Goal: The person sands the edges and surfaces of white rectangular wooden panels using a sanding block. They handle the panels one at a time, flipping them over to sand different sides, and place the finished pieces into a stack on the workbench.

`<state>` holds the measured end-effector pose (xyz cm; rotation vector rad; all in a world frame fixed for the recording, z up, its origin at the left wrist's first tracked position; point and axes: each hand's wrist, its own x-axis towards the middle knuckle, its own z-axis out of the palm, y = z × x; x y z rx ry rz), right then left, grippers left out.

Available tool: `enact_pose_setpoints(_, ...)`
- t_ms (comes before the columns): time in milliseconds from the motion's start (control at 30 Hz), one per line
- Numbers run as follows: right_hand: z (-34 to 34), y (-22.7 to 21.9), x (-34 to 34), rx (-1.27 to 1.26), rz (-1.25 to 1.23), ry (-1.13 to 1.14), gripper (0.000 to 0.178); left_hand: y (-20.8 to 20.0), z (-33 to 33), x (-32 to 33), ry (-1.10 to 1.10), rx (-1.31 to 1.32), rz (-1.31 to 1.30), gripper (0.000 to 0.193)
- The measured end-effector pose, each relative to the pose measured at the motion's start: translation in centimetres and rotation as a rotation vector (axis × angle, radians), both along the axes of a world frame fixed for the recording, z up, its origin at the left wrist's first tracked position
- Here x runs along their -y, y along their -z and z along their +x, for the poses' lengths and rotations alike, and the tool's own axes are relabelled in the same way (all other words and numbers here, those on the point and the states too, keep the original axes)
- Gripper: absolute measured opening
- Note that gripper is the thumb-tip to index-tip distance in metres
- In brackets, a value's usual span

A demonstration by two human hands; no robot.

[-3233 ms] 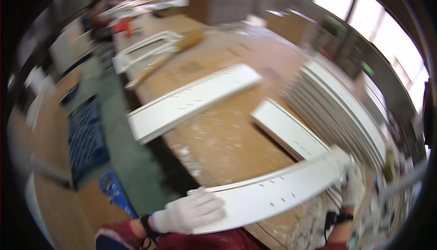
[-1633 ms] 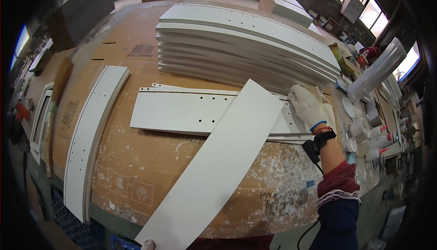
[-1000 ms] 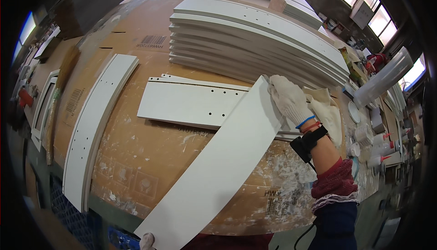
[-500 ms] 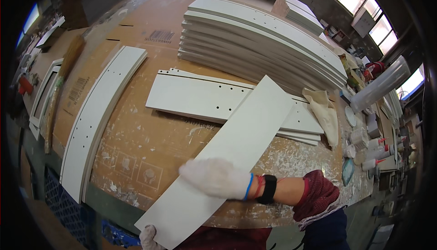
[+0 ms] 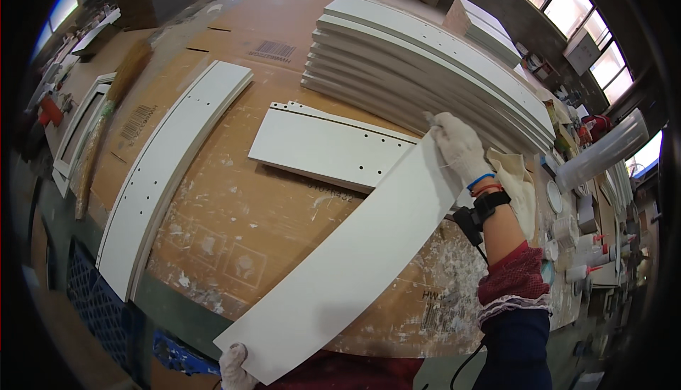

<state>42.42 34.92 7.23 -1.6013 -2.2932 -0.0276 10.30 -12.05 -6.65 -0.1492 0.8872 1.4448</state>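
A long plain white board (image 5: 347, 262) lies slantwise in front of me, its far end over a short stack of drilled white boards (image 5: 326, 138). My left hand (image 5: 236, 367), in a white glove, grips its near end, the thumb on the upper face. At the far end my gloved right hand (image 5: 457, 147) is closed round the board's edge; part of its fingers is hidden behind the board. A cream cloth (image 5: 516, 184) lies just right of my right wrist.
A tall stack of white boards (image 5: 425, 70) stands at the back. Another drilled board pile (image 5: 167, 170) lies on the left, beside a straw broom (image 5: 106, 127). Cardboard (image 5: 220, 227) covers the table. Bottles (image 5: 582, 273) and a clear plastic roll (image 5: 603, 152) are at the right.
My right hand has moved from the middle of the board's face up to its far end and taken hold there. The left hand keeps its grip. The view has shifted slightly.
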Motion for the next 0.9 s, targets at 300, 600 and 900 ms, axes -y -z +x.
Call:
enact_pose_setpoints(300,2.9,-0.2,1.6,-0.072,0.021,-0.086,0.016,-0.1,-0.3,0.3,-0.005,-0.054,-0.074,0.054)
enact_pose_setpoints(600,8.3,-0.5,0.6,-0.049,-0.039,0.214,0.024,-0.3,-0.1,-0.1,-0.004,-0.092,-0.113,0.052)
enact_pose_setpoints(900,-0.8,0.0,3.9,-0.111,-0.160,0.366,0.027,-2.4,0.8,-1.1,-0.056,-0.143,-0.131,0.052)
